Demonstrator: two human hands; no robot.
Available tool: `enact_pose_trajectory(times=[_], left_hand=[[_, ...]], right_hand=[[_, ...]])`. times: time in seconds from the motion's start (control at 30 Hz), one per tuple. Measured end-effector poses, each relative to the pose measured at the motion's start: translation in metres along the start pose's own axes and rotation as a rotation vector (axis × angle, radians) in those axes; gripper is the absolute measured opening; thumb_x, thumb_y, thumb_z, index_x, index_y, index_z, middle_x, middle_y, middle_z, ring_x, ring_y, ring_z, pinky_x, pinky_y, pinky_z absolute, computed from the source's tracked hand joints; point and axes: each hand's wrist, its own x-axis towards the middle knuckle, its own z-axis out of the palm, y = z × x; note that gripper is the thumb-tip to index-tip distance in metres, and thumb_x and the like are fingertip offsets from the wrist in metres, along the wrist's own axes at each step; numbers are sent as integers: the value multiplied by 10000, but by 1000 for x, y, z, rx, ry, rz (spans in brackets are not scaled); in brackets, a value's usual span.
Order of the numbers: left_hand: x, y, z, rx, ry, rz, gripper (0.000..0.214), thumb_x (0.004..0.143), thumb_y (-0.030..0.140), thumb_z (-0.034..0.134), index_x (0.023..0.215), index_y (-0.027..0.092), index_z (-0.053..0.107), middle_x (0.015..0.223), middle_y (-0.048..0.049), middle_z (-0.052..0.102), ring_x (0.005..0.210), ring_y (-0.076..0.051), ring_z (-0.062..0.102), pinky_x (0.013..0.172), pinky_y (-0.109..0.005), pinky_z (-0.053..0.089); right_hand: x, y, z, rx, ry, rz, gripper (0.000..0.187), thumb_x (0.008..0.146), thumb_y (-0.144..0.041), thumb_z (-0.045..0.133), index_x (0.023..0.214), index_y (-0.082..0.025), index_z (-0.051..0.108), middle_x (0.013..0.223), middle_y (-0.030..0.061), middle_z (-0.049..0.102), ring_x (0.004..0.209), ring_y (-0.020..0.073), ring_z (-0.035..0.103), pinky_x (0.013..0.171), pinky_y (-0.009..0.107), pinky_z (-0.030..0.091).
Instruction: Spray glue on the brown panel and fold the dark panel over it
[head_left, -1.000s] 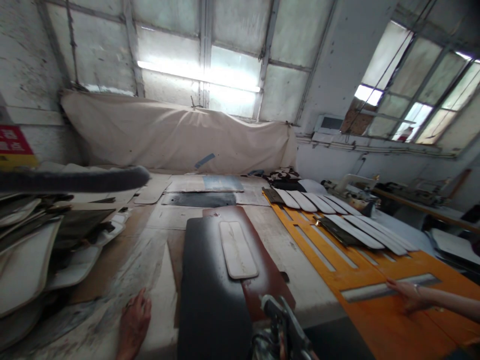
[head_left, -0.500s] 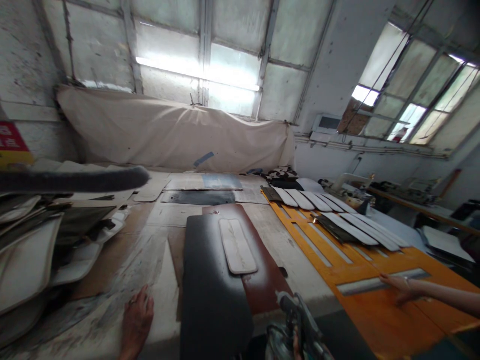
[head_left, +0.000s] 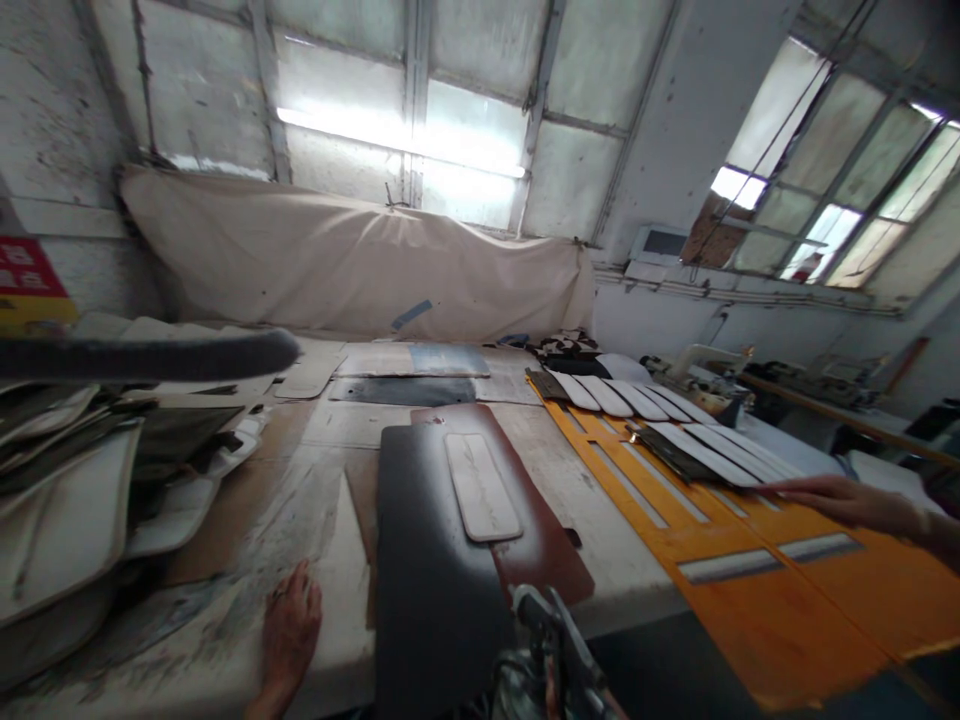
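My left hand (head_left: 292, 620) rests on the worn, paint-smeared table (head_left: 300, 520), fingers loosely bent and holding nothing. A metal spray gun (head_left: 555, 635) rises at the bottom centre. My right hand (head_left: 553, 692) is on it, mostly hidden behind the gun and the frame edge. Ahead of the nozzle, a pale rounded panel (head_left: 484, 488) lies across a black board (head_left: 435, 580) and a reddish-brown board (head_left: 551, 555). White overspray surrounds the panel, and a thin line runs down its middle.
To the right, a co-worker's hand (head_left: 832, 497) reaches to white strips (head_left: 720, 450) on an orange slotted board (head_left: 720, 590). A pile of pale and dark panels (head_left: 67, 520) stands at left. A blurred dark bar (head_left: 150, 357) juts in above it. Sewing machines (head_left: 705, 375) stand at the back right.
The spray gun has moved left. My left hand appears slightly further right, still on the table. The co-worker's hand has moved up from the orange board's slot to the white strips.
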Motion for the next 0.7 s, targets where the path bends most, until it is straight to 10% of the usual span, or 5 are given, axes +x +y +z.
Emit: enact_pose_trajectory(times=[0.13, 0.3, 0.7], left_hand=[[-2, -2, 2, -23, 5, 6, 463, 799, 331, 266, 1118, 83, 492, 1086, -159, 600, 1041, -252, 525, 934, -403, 367], [-2, -2, 2, -55, 11, 0, 476, 800, 322, 260, 1131, 72, 492, 1119, -164, 587, 1072, -249, 511, 946, -401, 361], [0, -7, 5, -118, 44, 35, 489, 790, 329, 264, 1109, 49, 507, 1106, -186, 571, 1084, -274, 477, 967, -418, 343]], right_hand=[[-21, -57, -31, 33, -63, 27, 394, 705, -417, 575, 1029, -210, 663, 968, 42, 675, 809, 311, 630, 535, 299, 514], [-40, -115, 8, -25, -118, -29, 337, 663, -359, 629, 982, -263, 683, 854, 39, 694, 670, 255, 633, 458, 275, 483], [-61, -111, 57, -53, -393, 1, 285, 688, -285, 621, 964, -293, 687, 600, 13, 632, 534, 183, 588, 504, 294, 483]])
